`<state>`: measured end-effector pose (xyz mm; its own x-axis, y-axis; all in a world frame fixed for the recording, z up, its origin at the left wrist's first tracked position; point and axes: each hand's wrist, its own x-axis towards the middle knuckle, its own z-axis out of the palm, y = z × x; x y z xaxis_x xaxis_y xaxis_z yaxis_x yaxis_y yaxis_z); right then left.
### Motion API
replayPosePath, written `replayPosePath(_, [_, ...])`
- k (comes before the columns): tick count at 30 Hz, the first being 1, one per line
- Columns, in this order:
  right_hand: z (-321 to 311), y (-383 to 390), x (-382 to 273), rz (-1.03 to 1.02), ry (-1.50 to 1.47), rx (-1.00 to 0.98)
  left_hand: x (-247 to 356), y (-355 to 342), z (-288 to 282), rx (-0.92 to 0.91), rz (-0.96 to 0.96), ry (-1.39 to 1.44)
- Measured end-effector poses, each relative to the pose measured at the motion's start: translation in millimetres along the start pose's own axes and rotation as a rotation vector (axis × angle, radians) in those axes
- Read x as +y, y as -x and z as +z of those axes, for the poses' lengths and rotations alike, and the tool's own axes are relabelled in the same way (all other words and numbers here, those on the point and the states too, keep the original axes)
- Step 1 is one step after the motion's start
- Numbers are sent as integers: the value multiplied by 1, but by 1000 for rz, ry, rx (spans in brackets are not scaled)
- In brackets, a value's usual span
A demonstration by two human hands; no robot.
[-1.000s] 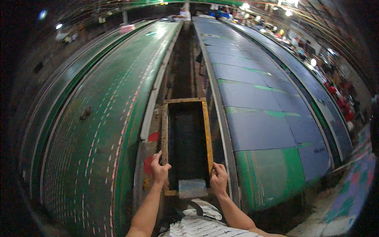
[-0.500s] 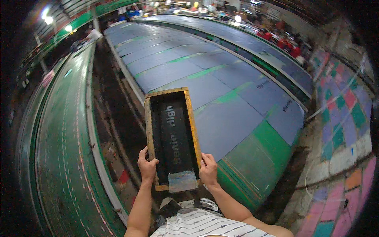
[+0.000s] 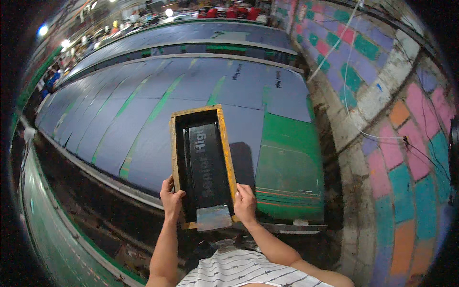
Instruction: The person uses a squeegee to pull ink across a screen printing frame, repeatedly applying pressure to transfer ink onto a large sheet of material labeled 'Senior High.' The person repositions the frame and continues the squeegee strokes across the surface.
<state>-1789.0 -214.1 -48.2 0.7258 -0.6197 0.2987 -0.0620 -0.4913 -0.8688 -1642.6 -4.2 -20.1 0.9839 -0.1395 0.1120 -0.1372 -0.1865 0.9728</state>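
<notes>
Between both hands I hold a silk-screen printing frame (image 3: 226, 143), a long yellow-stained wooden rectangle with dark mesh and pale lettering. My left hand (image 3: 172, 200) is closed on its left rail, my right hand (image 3: 245, 203) on its right rail, both near the close end. A flat grey-blue piece (image 3: 214, 218), like a squeegee blade, lies across that near end inside the frame. Beyond and beneath is a long green table (image 3: 291, 162) bearing blue-grey fabric pieces (image 3: 143, 143). Two small dark printed marks (image 3: 278, 79) show at the far right of the fabric.
A second covered table (image 3: 181, 36) runs behind the first. At the lower left another green table (image 3: 36, 210) lies past a dark aisle. On the right stands a painted block wall (image 3: 406, 186) with a hanging white cord (image 3: 346, 91). Red items (image 3: 229, 13) sit at the back.
My view has turned to the right, so the table's near right end and the painted wall show more. Both hands keep hold of the printing frame, now over the table's near edge.
</notes>
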Motion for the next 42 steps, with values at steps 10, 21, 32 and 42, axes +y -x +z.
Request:
replayPosePath(10, [65, 2, -17, 75, 87, 195, -39, -88, -16, -267, -2, 94])
replayPosePath(21, [48, 24, 33, 376, 233, 254, -56, -105, -10, -242, -144, 171])
replayPosePath(32, [67, 55, 9, 516, 634, 82, -49, -111, -22, -287, -163, 165])
replayPosePath(42, [82, 56, 24, 487, 616, 12, -54, -113, -33, -330, -147, 186])
